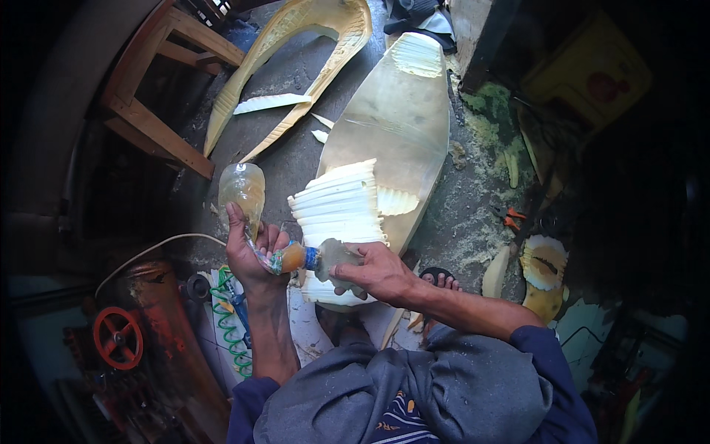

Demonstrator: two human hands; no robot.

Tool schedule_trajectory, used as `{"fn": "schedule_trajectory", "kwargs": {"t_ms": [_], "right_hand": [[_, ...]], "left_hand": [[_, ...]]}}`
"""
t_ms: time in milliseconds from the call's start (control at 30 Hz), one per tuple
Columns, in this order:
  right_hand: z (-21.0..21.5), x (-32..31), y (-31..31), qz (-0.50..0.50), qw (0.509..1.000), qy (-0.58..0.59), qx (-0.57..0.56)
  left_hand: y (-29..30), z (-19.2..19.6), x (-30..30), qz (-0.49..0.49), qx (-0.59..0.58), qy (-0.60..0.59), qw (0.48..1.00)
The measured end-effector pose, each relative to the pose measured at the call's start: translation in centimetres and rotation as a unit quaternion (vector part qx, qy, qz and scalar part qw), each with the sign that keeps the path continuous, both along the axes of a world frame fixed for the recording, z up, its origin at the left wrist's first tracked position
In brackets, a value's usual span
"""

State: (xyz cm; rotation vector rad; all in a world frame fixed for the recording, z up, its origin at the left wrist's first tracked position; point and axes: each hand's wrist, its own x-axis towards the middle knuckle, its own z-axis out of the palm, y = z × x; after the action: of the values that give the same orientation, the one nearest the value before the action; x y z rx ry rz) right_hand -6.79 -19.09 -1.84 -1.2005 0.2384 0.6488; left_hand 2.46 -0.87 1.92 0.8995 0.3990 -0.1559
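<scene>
My left hand [255, 255] is closed around a clear, rounded plastic bottle [242, 191] with a yellowish tint. At its fingertips is an amber-coloured neck part [290, 258] with a blue ring. My right hand [381, 274] grips a cloudy translucent plastic container [337, 260] lying sideways, its narrow end against the blue ring. Whether the clear bottle and the amber part are one piece I cannot tell. Beneath both hands, a ribbed mat of pale strips [336, 200] lies across the near end of a long, tapered greyish board [392, 118].
At the far left, a curved yellowish foam-like piece [344, 63] rests on the floor beside a wooden frame [163, 140]. A rusty orange cylinder with a red handwheel [118, 338] and a green coiled hose [229, 318] are near left. Orange-handled pliers [512, 217] lie right, among pale scraps and dust.
</scene>
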Motion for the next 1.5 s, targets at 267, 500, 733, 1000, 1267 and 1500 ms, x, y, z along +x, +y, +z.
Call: {"fn": "schedule_trajectory", "kwargs": {"t_ms": [267, 500, 733, 1000, 1267, 1500], "right_hand": [[0.9, -0.4, -0.2, -0.055, 0.995, 0.074, 0.038], [-2.4, 4.2, -12.0, -0.202, 0.934, -0.191, -0.227], [-9.3, 7.2, -19.1, -0.083, 0.701, -0.328, -0.628], [-8.1, 6.7, -16.9, 0.021, 0.769, -0.384, -0.511], [-7.1, 5.0, -13.3, 0.1, 0.725, -0.521, -0.439], [-7.0, 9.8, -15.2, -0.114, 0.685, -0.35, -0.629]], "left_hand": [[-2.1, -0.1, -0.7, 0.025, 0.247, -0.02, 0.969], [-2.0, -3.0, -0.9, 0.002, 0.221, 0.034, 0.975], [-1.7, -3.1, -1.1, -0.046, 0.197, 0.03, 0.979], [-1.9, -2.8, -1.1, -0.049, 0.191, 0.026, 0.98], [-1.0, -2.5, -1.5, -0.04, 0.179, 0.029, 0.983], [-0.8, -2.6, -1.6, -0.072, 0.175, 0.033, 0.981]]}}
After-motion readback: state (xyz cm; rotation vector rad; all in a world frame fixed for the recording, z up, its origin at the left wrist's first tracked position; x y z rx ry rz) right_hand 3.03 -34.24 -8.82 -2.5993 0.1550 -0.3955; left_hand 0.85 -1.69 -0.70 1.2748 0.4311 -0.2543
